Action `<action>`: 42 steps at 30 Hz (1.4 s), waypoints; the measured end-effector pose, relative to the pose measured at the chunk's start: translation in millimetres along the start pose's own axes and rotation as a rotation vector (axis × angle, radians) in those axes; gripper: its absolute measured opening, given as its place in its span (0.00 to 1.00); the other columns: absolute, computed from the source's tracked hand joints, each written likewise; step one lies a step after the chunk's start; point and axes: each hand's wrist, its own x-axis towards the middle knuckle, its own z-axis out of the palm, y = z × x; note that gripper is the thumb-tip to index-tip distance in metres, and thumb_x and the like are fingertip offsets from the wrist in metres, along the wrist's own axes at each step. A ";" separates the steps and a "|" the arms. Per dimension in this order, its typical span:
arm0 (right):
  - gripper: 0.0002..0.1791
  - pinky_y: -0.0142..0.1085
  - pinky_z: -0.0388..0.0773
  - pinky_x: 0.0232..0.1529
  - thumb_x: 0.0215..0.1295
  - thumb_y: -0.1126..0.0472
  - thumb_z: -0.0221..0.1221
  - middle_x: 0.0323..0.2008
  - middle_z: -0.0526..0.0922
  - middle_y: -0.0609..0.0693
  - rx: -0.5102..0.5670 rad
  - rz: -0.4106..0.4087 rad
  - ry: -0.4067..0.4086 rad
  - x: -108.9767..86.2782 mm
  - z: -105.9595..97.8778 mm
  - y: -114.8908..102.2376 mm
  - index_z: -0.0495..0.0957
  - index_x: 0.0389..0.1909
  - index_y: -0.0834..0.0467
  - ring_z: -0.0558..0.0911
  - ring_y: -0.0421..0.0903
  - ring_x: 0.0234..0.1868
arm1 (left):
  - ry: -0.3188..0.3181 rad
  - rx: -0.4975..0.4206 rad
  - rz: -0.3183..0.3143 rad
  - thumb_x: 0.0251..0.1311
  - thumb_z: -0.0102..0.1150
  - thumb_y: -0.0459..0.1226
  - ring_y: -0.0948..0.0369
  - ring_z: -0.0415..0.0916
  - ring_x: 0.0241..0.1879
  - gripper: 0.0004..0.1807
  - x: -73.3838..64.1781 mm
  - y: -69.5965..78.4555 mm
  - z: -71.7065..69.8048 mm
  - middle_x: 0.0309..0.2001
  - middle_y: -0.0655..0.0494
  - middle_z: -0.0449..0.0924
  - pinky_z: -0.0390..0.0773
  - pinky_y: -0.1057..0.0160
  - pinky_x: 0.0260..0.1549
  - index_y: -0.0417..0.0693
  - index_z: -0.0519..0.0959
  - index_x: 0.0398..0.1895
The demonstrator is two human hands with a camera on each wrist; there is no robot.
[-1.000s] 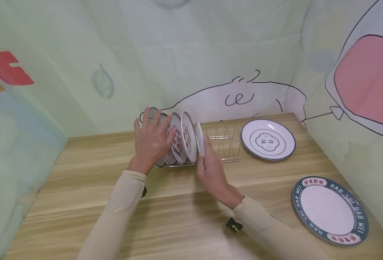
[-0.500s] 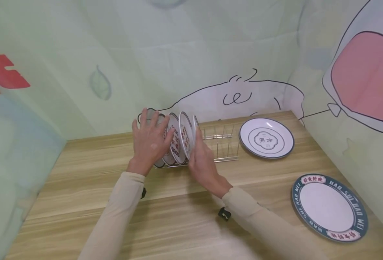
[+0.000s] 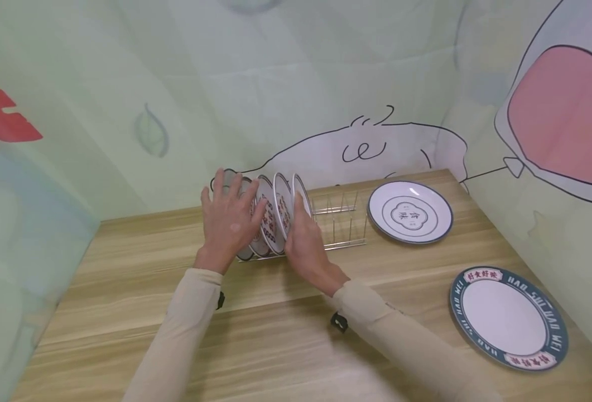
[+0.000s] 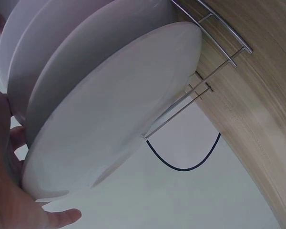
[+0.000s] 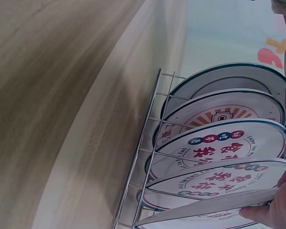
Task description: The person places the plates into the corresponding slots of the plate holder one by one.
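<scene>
- Atop the wood-grain bench [image 3: 150,290], head view: the right hand [image 3: 306,248] pinches a white, round, dark-rimmed, ceramic-looking plate [image 3: 298,184] standing in the silver wire rack [image 3: 346,244]; the left hand [image 3: 229,223] spreads wide over neighbouring white plates [image 3: 270,229].
- Left wrist: spread fingers rest around the rims; uneven pressure there could tip the row.
- Right wrist: narrow grip, thumb on the plate's face; released unseated between wires, it might slide or knock its neighbour.
</scene>
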 end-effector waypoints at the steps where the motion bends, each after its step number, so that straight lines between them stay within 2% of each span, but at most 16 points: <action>1: 0.36 0.41 0.85 0.36 0.65 0.78 0.47 0.40 0.82 0.65 -0.002 0.001 -0.002 0.5 0.6 0.3 0.51 0.74 0.69 0.83 0.56 0.34 | 0.002 0.001 0.002 0.71 0.43 0.55 0.38 0.49 0.77 0.29 -0.1 -0.1 0.2 0.72 0.41 0.67 0.56 0.28 0.66 0.55 0.72 0.69; 5: 0.36 0.43 0.84 0.40 0.64 0.78 0.48 0.40 0.81 0.66 -0.016 0.007 -0.003 2.5 3.2 2.3 0.51 0.74 0.71 0.81 0.56 0.34 | 0.001 0.008 0.004 0.71 0.42 0.56 0.38 0.49 0.77 0.29 -0.6 -0.3 -0.2 0.72 0.41 0.67 0.57 0.28 0.66 0.55 0.72 0.69; 9: 0.36 0.44 0.84 0.45 0.64 0.78 0.48 0.50 0.81 0.69 -0.021 0.004 0.002 5.2 6.2 4.4 0.50 0.74 0.71 0.83 0.58 0.38 | -0.002 0.012 0.004 0.71 0.42 0.56 0.38 0.49 0.77 0.29 -0.6 -0.6 -0.5 0.72 0.41 0.67 0.57 0.29 0.66 0.55 0.71 0.69; 14: 0.36 0.44 0.79 0.60 0.65 0.78 0.47 0.64 0.73 0.71 -0.010 0.013 0.002 9.1 8.9 5.5 0.49 0.75 0.71 0.83 0.61 0.51 | 0.004 0.010 0.007 0.71 0.42 0.56 0.38 0.50 0.77 0.29 -0.3 -0.6 -1.5 0.71 0.41 0.68 0.58 0.29 0.67 0.55 0.72 0.69; 19: 0.37 0.44 0.68 0.70 0.64 0.78 0.48 0.69 0.67 0.71 -0.014 0.016 0.001 12.7 11.2 7.3 0.49 0.74 0.72 0.76 0.63 0.64 | 0.009 0.011 0.008 0.71 0.42 0.56 0.38 0.50 0.77 0.29 0.7 -0.8 -2.2 0.71 0.41 0.68 0.58 0.30 0.67 0.55 0.72 0.69; 22: 0.37 0.43 0.72 0.67 0.65 0.78 0.48 0.67 0.69 0.71 -0.013 0.037 -0.008 13.6 11.9 8.4 0.48 0.75 0.71 0.78 0.62 0.61 | 0.007 0.003 0.006 0.71 0.42 0.55 0.39 0.49 0.77 0.29 0.7 -0.7 -2.1 0.71 0.42 0.68 0.57 0.30 0.67 0.55 0.72 0.69; 26: 0.37 0.41 0.82 0.54 0.66 0.78 0.47 0.60 0.76 0.69 -0.005 0.064 -0.022 13.2 12.5 9.2 0.48 0.75 0.69 0.83 0.59 0.48 | -0.003 -0.007 -0.003 0.72 0.42 0.55 0.39 0.48 0.77 0.28 -1.1 -0.2 -2.1 0.72 0.42 0.67 0.56 0.30 0.67 0.56 0.71 0.69; 29: 0.37 0.41 0.85 0.47 0.66 0.77 0.47 0.55 0.78 0.68 0.007 0.075 -0.043 11.8 12.0 10.5 0.47 0.76 0.68 0.83 0.57 0.41 | 0.001 -0.007 -0.004 0.71 0.42 0.55 0.38 0.48 0.77 0.29 -3.0 0.1 -1.5 0.72 0.42 0.67 0.57 0.30 0.67 0.55 0.72 0.69; 32: 0.36 0.41 0.86 0.44 0.70 0.74 0.45 0.55 0.79 0.68 0.026 0.088 -0.063 9.7 10.4 12.7 0.46 0.77 0.65 0.84 0.57 0.41 | 0.014 -0.010 -0.001 0.71 0.43 0.55 0.38 0.49 0.77 0.28 -4.4 0.0 -0.7 0.71 0.41 0.68 0.57 0.29 0.67 0.55 0.72 0.69; 37: 0.35 0.45 0.86 0.42 0.74 0.69 0.45 0.59 0.78 0.69 0.078 0.098 -0.082 7.6 7.4 17.0 0.46 0.79 0.61 0.85 0.61 0.48 | 0.033 -0.012 0.006 0.71 0.43 0.55 0.38 0.50 0.77 0.28 -5.4 -0.6 0.5 0.71 0.41 0.69 0.58 0.29 0.67 0.55 0.73 0.68; 42: 0.34 0.41 0.87 0.35 0.74 0.67 0.45 0.57 0.79 0.69 0.130 0.083 -0.089 9.3 1.4 18.1 0.48 0.78 0.59 0.87 0.60 0.44 | 0.036 -0.013 0.005 0.71 0.43 0.55 0.38 0.49 0.77 0.28 -4.3 -0.5 0.5 0.71 0.41 0.69 0.57 0.29 0.67 0.55 0.72 0.68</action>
